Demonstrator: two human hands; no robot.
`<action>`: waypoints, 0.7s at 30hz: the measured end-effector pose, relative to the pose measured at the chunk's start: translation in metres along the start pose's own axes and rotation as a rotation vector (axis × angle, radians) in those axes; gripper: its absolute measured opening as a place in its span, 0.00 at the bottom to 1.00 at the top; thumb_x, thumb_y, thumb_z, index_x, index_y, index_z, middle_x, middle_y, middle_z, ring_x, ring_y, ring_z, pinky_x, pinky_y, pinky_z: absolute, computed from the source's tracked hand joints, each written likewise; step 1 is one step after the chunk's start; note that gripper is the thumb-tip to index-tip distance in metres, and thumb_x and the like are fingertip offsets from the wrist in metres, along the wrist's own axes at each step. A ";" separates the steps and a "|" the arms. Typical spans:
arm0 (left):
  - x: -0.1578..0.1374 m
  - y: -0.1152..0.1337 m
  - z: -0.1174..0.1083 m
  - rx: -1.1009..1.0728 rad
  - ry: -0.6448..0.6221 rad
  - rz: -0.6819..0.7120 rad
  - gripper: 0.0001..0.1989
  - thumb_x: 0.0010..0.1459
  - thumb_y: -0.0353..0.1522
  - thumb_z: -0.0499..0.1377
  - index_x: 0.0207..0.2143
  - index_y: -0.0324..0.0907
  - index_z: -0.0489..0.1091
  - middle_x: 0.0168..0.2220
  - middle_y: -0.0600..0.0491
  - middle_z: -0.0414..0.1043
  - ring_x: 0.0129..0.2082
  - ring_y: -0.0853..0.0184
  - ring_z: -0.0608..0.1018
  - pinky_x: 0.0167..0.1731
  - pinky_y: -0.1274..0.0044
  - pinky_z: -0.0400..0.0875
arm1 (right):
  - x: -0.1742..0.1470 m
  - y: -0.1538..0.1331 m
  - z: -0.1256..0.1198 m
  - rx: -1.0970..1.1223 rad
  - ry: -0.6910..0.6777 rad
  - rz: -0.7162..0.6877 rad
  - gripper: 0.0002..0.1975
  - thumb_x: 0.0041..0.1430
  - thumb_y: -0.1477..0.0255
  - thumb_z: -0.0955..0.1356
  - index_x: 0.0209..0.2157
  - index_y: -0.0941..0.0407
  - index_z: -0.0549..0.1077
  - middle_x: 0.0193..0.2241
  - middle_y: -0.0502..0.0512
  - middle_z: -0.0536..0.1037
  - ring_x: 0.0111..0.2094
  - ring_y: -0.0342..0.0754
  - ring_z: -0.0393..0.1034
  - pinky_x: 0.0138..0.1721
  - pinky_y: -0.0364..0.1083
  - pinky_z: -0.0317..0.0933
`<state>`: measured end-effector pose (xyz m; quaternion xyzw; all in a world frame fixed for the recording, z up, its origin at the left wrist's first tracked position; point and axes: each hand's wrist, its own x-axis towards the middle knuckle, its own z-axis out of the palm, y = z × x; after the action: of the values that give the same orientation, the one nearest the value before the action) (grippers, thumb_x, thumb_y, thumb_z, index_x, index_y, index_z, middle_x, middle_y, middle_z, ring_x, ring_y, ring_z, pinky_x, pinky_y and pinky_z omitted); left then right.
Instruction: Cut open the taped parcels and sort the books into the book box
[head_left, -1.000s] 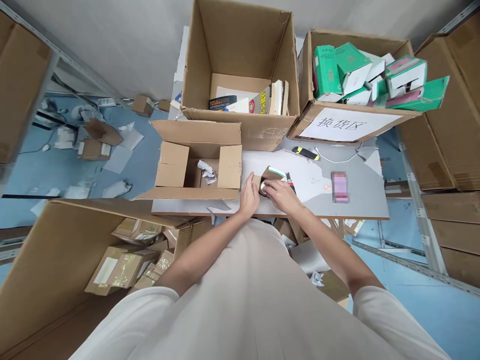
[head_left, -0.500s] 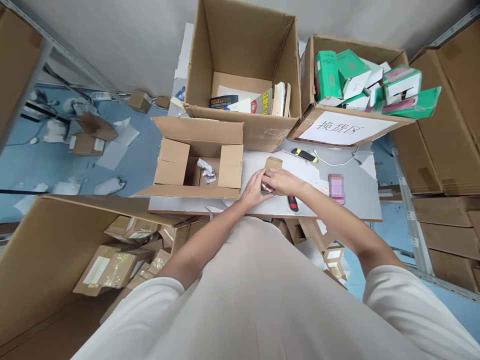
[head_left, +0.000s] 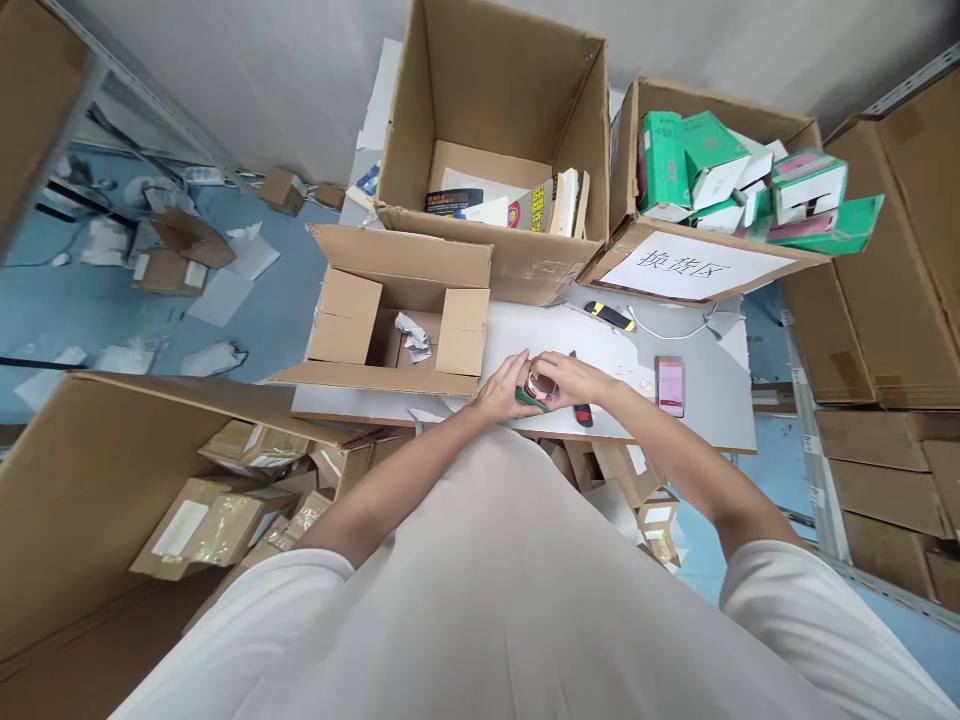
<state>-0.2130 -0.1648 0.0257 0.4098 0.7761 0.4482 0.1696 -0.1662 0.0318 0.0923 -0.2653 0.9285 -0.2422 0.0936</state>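
My left hand [head_left: 501, 390] is closed around the near left side of a small green box [head_left: 531, 399], most of which my fingers cover. A round, shiny-rimmed thing like a jar or can [head_left: 539, 384] shows at the top of the box, between both hands. From the right, my right hand [head_left: 570, 379] curls its fingers over that round thing. Just beside my right hand, a red and black utility knife [head_left: 583, 413] lies on the table. An open cardboard box [head_left: 349, 318] with crumpled paper [head_left: 414, 338] inside stands left of my hands.
Behind are a tall carton [head_left: 495, 265] holding books and a carton [head_left: 701, 268] of green boxes. A yellow and black cutter [head_left: 609, 316], a white cable [head_left: 667, 334] and a phone [head_left: 670, 386] lie on the table [head_left: 720, 400]. A large carton [head_left: 67, 480] of parcels stands lower left.
Both hands have shifted slightly and turned the item. The brown flap above my fingers no longer shows; a green side and the round top are now visible.
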 end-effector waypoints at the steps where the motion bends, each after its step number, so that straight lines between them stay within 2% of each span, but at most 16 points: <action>1: -0.003 -0.003 0.000 -0.013 -0.004 -0.026 0.56 0.39 0.48 0.69 0.64 0.36 0.47 0.59 0.36 0.58 0.61 0.50 0.63 0.59 0.60 0.60 | -0.002 -0.001 0.001 0.051 0.037 0.015 0.17 0.48 0.70 0.71 0.39 0.57 0.65 0.37 0.57 0.70 0.37 0.49 0.65 0.37 0.46 0.62; 4: -0.009 -0.011 0.001 -0.039 -0.040 -0.048 0.58 0.33 0.47 0.71 0.63 0.37 0.49 0.61 0.36 0.56 0.62 0.48 0.62 0.59 0.59 0.60 | -0.005 -0.008 -0.002 0.091 0.072 0.019 0.15 0.49 0.73 0.69 0.40 0.56 0.65 0.39 0.57 0.69 0.38 0.48 0.65 0.37 0.45 0.62; 6: -0.009 -0.016 0.001 -0.046 -0.113 -0.026 0.59 0.28 0.46 0.73 0.61 0.37 0.52 0.61 0.38 0.56 0.62 0.47 0.61 0.59 0.59 0.60 | -0.002 -0.018 -0.006 -0.010 0.003 -0.030 0.15 0.49 0.73 0.69 0.40 0.55 0.66 0.41 0.58 0.70 0.41 0.50 0.65 0.37 0.46 0.61; 9: -0.006 -0.020 0.001 -0.050 -0.218 -0.028 0.46 0.32 0.45 0.71 0.55 0.41 0.62 0.53 0.44 0.67 0.54 0.50 0.70 0.53 0.60 0.68 | 0.002 -0.035 -0.014 -0.226 -0.143 -0.070 0.14 0.53 0.71 0.67 0.43 0.55 0.66 0.40 0.60 0.70 0.39 0.52 0.66 0.30 0.45 0.58; 12: -0.006 -0.020 0.001 -0.056 -0.219 -0.048 0.39 0.34 0.46 0.70 0.49 0.40 0.67 0.46 0.46 0.71 0.48 0.52 0.74 0.49 0.62 0.70 | -0.001 -0.045 -0.024 -0.388 -0.208 -0.085 0.13 0.58 0.70 0.64 0.46 0.55 0.65 0.39 0.59 0.69 0.33 0.49 0.66 0.24 0.44 0.51; 17: -0.015 -0.014 -0.002 -0.129 -0.242 0.002 0.44 0.34 0.46 0.70 0.54 0.42 0.63 0.52 0.46 0.69 0.52 0.52 0.71 0.52 0.65 0.67 | -0.021 -0.050 -0.040 -0.517 -0.229 -0.074 0.17 0.62 0.67 0.61 0.52 0.55 0.63 0.41 0.61 0.69 0.31 0.48 0.66 0.21 0.43 0.46; 21: -0.026 -0.015 -0.006 -0.138 -0.196 -0.039 0.45 0.37 0.43 0.70 0.57 0.40 0.59 0.53 0.44 0.67 0.54 0.53 0.70 0.55 0.64 0.65 | -0.037 -0.055 -0.071 -0.486 -0.174 0.001 0.20 0.61 0.65 0.61 0.54 0.54 0.62 0.42 0.60 0.69 0.34 0.48 0.66 0.21 0.42 0.47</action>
<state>-0.2083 -0.1925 0.0139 0.4237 0.7310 0.4551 0.2810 -0.1319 0.0393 0.1825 -0.2992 0.9481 0.0120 0.1067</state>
